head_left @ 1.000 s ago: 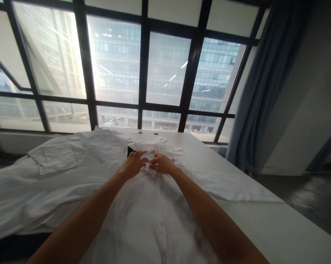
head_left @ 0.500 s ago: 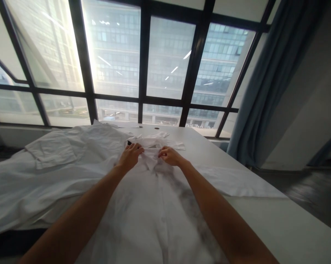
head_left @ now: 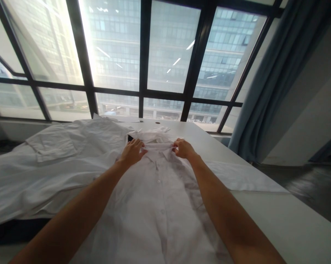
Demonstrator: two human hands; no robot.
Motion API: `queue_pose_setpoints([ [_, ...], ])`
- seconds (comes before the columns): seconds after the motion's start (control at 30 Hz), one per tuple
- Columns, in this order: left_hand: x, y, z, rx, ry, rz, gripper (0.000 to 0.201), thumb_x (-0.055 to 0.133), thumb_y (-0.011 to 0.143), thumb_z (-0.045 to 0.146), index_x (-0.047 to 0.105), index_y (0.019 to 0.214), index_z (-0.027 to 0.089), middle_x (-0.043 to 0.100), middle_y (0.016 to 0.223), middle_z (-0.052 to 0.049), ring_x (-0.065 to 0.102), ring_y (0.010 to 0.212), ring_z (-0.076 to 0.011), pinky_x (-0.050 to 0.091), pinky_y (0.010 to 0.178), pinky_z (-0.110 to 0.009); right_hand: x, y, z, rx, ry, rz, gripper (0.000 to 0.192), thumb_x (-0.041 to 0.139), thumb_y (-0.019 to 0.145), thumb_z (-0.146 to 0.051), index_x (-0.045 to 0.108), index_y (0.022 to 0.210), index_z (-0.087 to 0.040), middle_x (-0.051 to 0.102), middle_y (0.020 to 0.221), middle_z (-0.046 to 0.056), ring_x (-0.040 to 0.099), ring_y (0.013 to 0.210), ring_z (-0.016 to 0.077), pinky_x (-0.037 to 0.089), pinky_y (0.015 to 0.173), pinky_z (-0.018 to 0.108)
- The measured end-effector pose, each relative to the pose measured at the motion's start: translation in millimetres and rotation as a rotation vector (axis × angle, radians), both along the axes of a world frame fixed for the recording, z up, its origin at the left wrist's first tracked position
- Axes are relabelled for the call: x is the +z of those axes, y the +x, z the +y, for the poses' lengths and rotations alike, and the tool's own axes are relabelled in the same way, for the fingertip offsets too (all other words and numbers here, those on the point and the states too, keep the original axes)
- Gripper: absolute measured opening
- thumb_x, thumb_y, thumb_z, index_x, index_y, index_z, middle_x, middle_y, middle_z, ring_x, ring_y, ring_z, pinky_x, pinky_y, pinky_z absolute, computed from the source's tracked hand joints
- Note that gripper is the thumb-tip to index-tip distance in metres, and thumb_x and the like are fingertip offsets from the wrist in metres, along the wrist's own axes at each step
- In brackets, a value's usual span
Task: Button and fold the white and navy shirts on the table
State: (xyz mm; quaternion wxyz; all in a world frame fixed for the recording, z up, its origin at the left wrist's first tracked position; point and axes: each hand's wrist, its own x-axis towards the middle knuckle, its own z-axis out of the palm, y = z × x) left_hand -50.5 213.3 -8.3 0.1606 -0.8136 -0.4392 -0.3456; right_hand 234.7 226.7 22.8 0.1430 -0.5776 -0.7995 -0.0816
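Note:
A white button-up shirt (head_left: 143, 198) lies front up on the table, its collar (head_left: 158, 146) at the far end and its button placket running toward me. My left hand (head_left: 134, 150) pinches the collar area on the left side, fingers closed on the cloth. On the right, my right hand (head_left: 182, 147) grips the collar's other side between thumb and fingers. The collar edge stretches between both hands. Just behind my left hand a small black patch (head_left: 130, 138) shows. The exact grip of the left fingertips is partly hidden.
More white garments (head_left: 72, 146) are heaped on the left, with a dark cloth (head_left: 17, 229) near the front left. A white sleeve (head_left: 245, 178) lies across the white table (head_left: 286, 209) at right. Windows (head_left: 171, 47) stand behind, and a blue curtain (head_left: 267, 84) hangs at right.
My right hand has moved to the right, away from my left hand, and the collar is spread wider. The collar flaps lie flatter. The view has tipped slightly downward.

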Motion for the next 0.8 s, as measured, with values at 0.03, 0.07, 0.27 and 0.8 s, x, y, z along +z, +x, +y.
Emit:
queue_pose_setpoints([
  [0.03, -0.4, 1, 1, 0.02, 0.008, -0.016, 0.013, 0.062, 0.084, 0.028, 0.062, 0.089, 0.016, 0.06, 0.096, -0.011, 0.056, 0.098, -0.0263, 0.046, 0.088, -0.039, -0.3, -1, 1, -0.013, -0.001, 0.043, 0.021, 0.06, 0.082, -0.024, 0.071, 0.098, -0.016, 0.066, 0.103, 0.01, 0.06, 0.094, 0.0198, 0.043, 0.083, 0.026],
  [0.07, -1.3, 2, 2, 0.039, 0.009, -0.042, 0.011, 0.06, 0.086, 0.026, 0.061, 0.089, 0.016, 0.06, 0.097, -0.011, 0.057, 0.097, -0.0255, 0.047, 0.086, -0.038, -0.8, -3, 3, -0.035, 0.009, 0.099, 0.02, 0.06, 0.082, -0.024, 0.071, 0.097, -0.016, 0.068, 0.099, 0.009, 0.061, 0.09, 0.0189, 0.044, 0.08, 0.024],
  [0.27, -13.0, 11, 4, -0.057, -0.233, -0.119, 0.035, 0.047, 0.091, 0.018, 0.05, 0.125, 0.014, 0.068, 0.099, -0.008, 0.065, 0.09, -0.0189, 0.05, 0.083, -0.031, -8.4, -16, 12, -0.113, -0.085, 0.467, 0.048, 0.062, 0.079, -0.016, 0.059, 0.127, -0.013, 0.072, 0.1, 0.008, 0.066, 0.089, 0.0166, 0.048, 0.079, 0.021],
  [0.8, -22.3, 10, -4, 0.012, -0.725, 0.345, 0.061, 0.024, 0.098, 0.051, 0.031, 0.148, 0.018, 0.021, 0.158, -0.012, 0.016, 0.146, -0.0224, 0.014, 0.115, -0.047, -29.9, -27, 12, 0.18, -0.277, -0.037, 0.036, 0.062, 0.088, -0.029, 0.065, 0.122, -0.018, 0.059, 0.131, 0.009, 0.051, 0.123, 0.0217, 0.036, 0.104, 0.026],
])
